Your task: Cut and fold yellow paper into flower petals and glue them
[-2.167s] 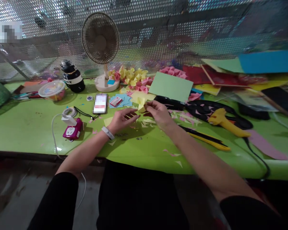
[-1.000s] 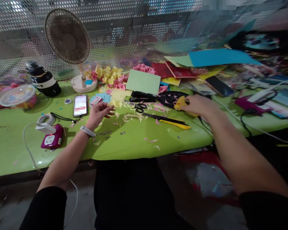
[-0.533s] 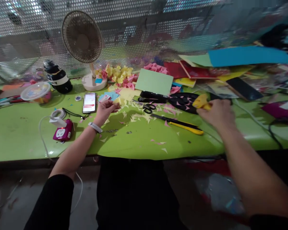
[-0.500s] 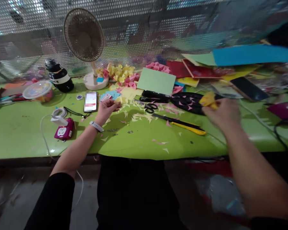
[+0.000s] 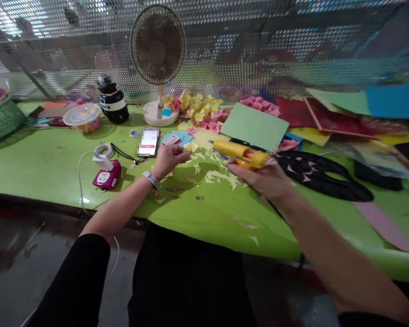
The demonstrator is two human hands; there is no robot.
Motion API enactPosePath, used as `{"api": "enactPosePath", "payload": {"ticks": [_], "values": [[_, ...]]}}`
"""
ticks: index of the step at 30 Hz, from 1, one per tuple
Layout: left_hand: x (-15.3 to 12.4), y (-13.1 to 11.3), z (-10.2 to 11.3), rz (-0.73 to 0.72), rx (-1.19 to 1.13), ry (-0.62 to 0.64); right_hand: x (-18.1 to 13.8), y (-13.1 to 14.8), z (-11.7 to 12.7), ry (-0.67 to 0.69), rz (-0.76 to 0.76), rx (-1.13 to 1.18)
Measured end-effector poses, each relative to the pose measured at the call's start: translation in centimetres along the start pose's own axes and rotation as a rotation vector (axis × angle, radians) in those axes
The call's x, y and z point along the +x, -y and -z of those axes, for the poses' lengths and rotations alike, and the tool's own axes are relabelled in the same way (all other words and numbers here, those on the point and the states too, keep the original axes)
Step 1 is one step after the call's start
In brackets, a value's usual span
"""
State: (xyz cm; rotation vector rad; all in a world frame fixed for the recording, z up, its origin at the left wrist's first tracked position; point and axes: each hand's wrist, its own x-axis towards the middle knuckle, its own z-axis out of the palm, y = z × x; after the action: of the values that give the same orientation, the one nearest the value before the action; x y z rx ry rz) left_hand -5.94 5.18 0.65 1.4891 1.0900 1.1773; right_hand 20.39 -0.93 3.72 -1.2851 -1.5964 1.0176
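My right hand (image 5: 264,179) is wrapped round a yellow hot glue gun (image 5: 238,152), its nozzle pointing left over the scraps. An orange glow shows on the gun's body. My left hand (image 5: 172,159), with a white band at the wrist, pinches a small pale yellow paper piece (image 5: 192,146). The gun's tip and this paper are apart. Beneath and between the hands lie cut yellow paper scraps (image 5: 213,175). Behind them, folded yellow paper flowers (image 5: 201,105) and pink paper flowers (image 5: 259,105) are heaped near a pale green sheet (image 5: 255,127).
A fan (image 5: 158,50) and a black bottle (image 5: 112,102) stand at the back. A phone (image 5: 148,141), a purple power adapter (image 5: 107,175) and a lidded tub (image 5: 83,117) are on the left. A black flat form (image 5: 327,175) and coloured sheets (image 5: 341,106) lie on the right.
My right hand has come leftward from the far right with the glue gun, now near my left hand. My left hand keeps its pinch on the yellow paper. The view has turned.
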Motion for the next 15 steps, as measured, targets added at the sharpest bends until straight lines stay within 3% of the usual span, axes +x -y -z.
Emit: {"api": "enactPosePath", "payload": {"ticks": [2, 7, 15], "values": [[-0.1, 0.1, 0.0, -0.025, 0.06, -0.009, 0.2, -0.2, -1.5, 0.08, 0.082, -0.043], [-0.3, 0.5, -0.2, -0.097, 0.127, -0.022, -0.1, 0.1, -3.0, 0.072, 0.338, -0.262], [-0.6, 0.6, -0.6, -0.12, 0.151, -0.006, 0.1, 0.2, -3.0, 0.083, 0.373, -0.335]]}}
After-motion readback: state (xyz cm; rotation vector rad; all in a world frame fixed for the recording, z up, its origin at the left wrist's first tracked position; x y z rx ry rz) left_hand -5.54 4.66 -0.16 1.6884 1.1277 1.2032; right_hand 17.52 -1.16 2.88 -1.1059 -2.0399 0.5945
